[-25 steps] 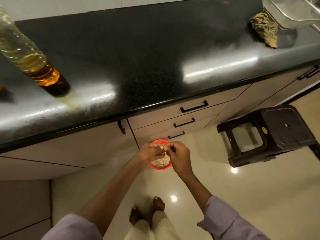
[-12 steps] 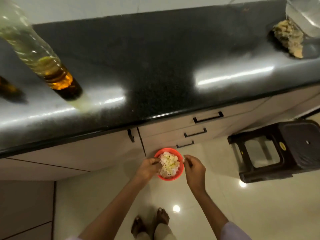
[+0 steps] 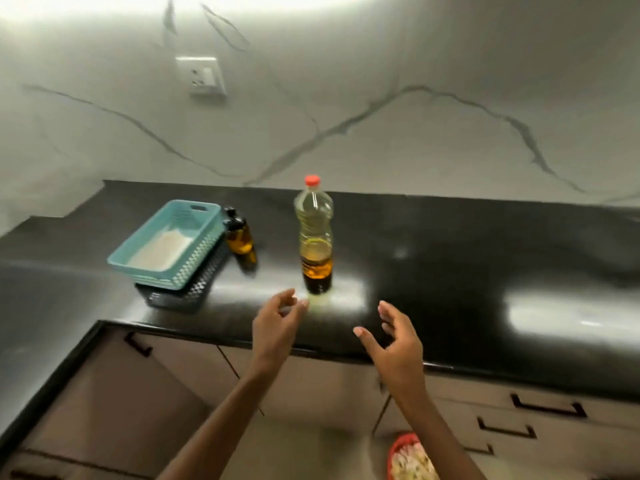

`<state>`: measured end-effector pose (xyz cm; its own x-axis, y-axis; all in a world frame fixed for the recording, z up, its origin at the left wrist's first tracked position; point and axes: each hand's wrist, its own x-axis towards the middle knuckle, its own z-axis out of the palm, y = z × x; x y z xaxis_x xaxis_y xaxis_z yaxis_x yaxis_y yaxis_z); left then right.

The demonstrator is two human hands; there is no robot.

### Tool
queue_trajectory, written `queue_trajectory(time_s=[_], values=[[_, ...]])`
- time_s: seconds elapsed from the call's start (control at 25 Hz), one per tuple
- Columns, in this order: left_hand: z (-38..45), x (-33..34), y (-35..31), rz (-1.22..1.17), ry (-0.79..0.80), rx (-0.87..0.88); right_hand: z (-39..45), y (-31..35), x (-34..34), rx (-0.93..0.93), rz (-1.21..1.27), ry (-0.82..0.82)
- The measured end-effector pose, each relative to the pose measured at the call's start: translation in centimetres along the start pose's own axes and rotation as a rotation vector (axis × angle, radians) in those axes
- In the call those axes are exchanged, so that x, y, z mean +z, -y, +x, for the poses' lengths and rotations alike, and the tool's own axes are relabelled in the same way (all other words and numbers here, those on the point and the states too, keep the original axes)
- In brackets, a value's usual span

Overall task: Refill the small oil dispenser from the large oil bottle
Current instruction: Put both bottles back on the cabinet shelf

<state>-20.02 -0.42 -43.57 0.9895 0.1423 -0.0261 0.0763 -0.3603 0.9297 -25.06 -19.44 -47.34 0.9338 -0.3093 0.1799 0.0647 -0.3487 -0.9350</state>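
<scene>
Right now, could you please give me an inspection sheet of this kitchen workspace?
Surface: black countertop, glossy, with light glare.
Job's things: large oil bottle upright, red cap on, partly full; small amber oil dispenser upright beside the baskets, closed.
Clutter: teal basket stacked on a dark basket; red bowl of pale pieces at the bottom edge.
Grippers: left hand and right hand open, empty, near the large bottle.
Cables: nothing seen.
Surroundings: marble-look wall with a socket; drawers below.
</scene>
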Motion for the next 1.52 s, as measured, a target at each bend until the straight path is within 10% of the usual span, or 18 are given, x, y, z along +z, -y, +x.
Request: queue_trajectory(time_s=[0.76,1.52], values=[[29.0,-8.0,10.7,0.186,-0.197,-0.098,18.4,2.0,18.0,-0.039,-0.139,-0.131],[27.8,-6.6,11.3,0.211,-0.096,0.153,20.2,2.7,23.4,-0.194,-0.192,-0.065]])
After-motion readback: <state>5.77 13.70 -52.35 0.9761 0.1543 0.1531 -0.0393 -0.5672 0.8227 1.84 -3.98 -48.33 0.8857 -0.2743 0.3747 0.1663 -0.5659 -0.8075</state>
